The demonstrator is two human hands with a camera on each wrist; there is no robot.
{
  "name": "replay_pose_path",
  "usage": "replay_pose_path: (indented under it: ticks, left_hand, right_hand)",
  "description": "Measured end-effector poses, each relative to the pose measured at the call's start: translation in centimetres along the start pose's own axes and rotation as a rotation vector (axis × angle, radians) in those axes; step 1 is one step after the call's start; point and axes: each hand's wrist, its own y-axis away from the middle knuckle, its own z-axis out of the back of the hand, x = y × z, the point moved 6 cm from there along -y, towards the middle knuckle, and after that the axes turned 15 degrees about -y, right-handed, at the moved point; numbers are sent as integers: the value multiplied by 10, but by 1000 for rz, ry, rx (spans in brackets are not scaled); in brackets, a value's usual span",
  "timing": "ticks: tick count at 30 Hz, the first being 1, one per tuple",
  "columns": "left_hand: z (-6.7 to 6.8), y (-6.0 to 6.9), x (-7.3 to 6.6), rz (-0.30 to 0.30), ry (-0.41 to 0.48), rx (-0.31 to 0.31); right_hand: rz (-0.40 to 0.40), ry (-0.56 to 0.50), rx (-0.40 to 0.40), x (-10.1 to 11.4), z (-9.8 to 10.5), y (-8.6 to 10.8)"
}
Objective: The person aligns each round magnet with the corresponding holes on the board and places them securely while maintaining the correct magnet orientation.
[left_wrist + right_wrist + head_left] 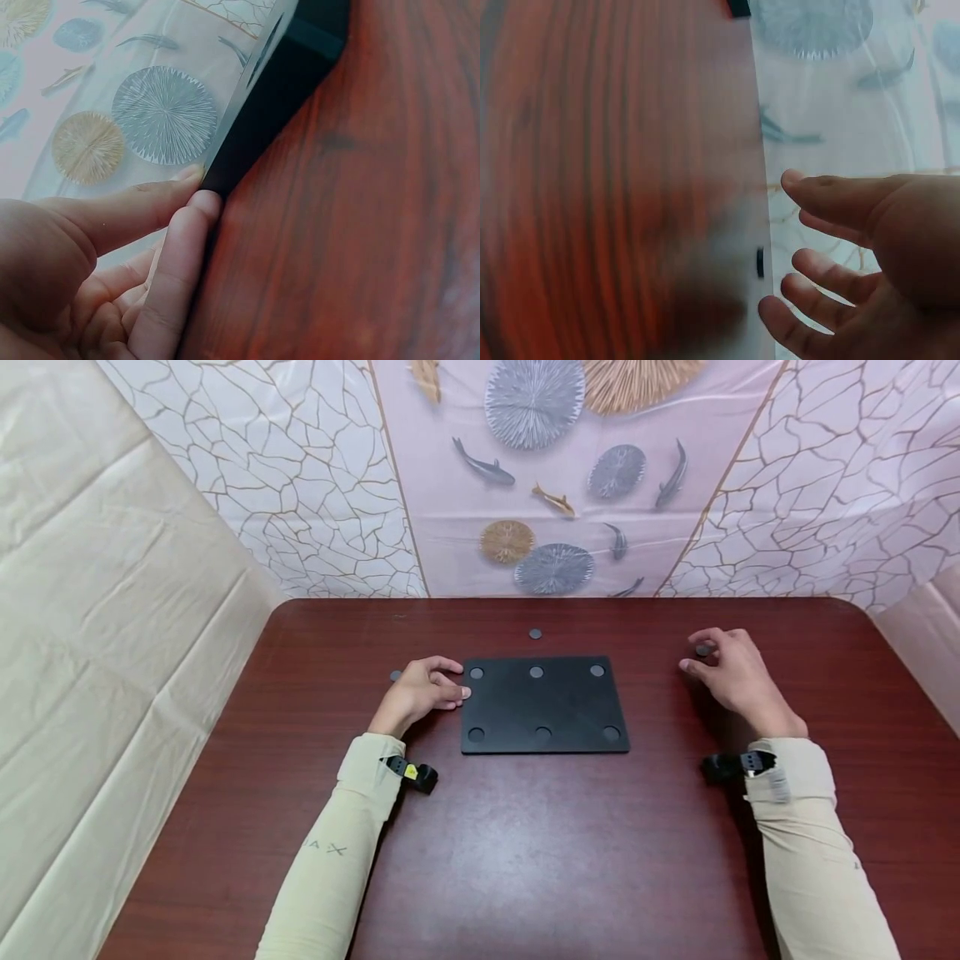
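A flat black rectangular board [543,706] with several round recesses lies on the table. The recesses along its far edge look greyer than the near ones; whether discs sit in them I cannot tell. My left hand [423,691] pinches the board's left edge, thumb at the top rim and a fingertip against the side, as the left wrist view shows. Over at the right, my right hand [738,672] hovers with spread, bent fingers around a small dark disc [702,650] on the table. In the right wrist view its fingers stand apart from that disc [760,262].
Another small disc [535,633] lies beyond the board, and one more disc [395,676] is partly hidden behind the left hand. The reddish-brown table [510,860] ends at a patterned curtain [540,510] at the back. Pale cloth [97,677] hangs at the left.
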Motion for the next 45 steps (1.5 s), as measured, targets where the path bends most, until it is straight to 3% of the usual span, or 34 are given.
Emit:
replay_pose_path:
  ticks: [7,20,32,45]
  left_hand:
    - [1,1,1,-7,-9,4]
    - [1,-2,2,-13,-14,7]
    - [1,-2,2,-14,-8,-5]
    - [1,-2,3,-16,-7,-3]
  right_hand:
    - [32,19,-37,-12,9,3]
    - [98,83,-38,-18,5,-5]
    - [13,82,-47,-19,9,-6]
    - [0,85,-22,-23,11,-6]
